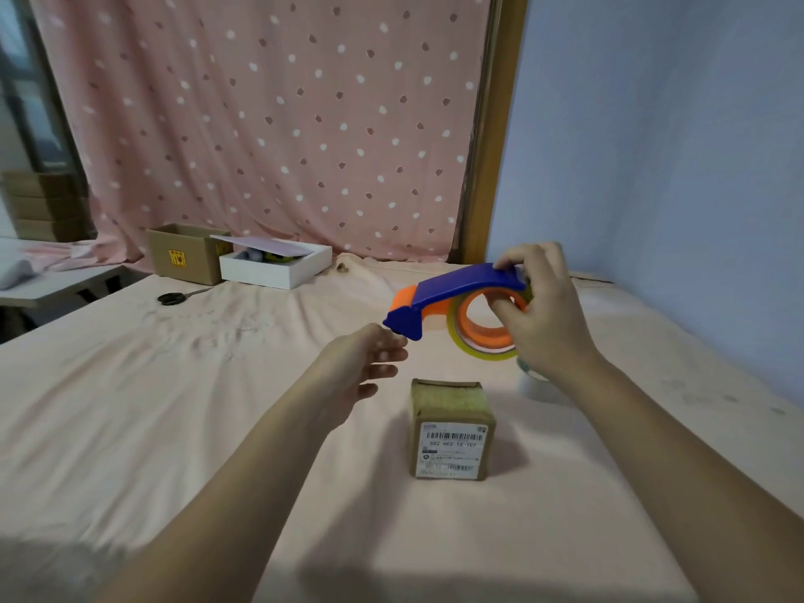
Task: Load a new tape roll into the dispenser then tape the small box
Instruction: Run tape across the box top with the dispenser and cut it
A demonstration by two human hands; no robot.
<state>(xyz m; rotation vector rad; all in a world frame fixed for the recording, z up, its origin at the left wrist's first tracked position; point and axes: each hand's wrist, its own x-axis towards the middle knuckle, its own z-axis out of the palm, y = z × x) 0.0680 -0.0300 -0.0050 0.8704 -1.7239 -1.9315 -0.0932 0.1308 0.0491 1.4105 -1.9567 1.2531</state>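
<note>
My right hand (544, 315) grips the rear of a blue and orange tape dispenser (448, 293) and holds it in the air above the surface. A yellowish tape roll (467, 341) sits on its orange hub. My left hand (365, 363) is open, fingers spread, just below the dispenser's blue front tip and not touching it. A small brown cardboard box (450, 428) with a white barcode label stands on the pink sheet, below the dispenser and between my forearms. A whitish roll (537, 385) stands partly hidden behind my right wrist.
Black scissors (174, 297) lie at the far left of the pink sheet (174, 406). An open brown carton (185, 254) and a white box (278, 265) with a loose lid stand at the back. A blue wall (674, 167) runs along the right side.
</note>
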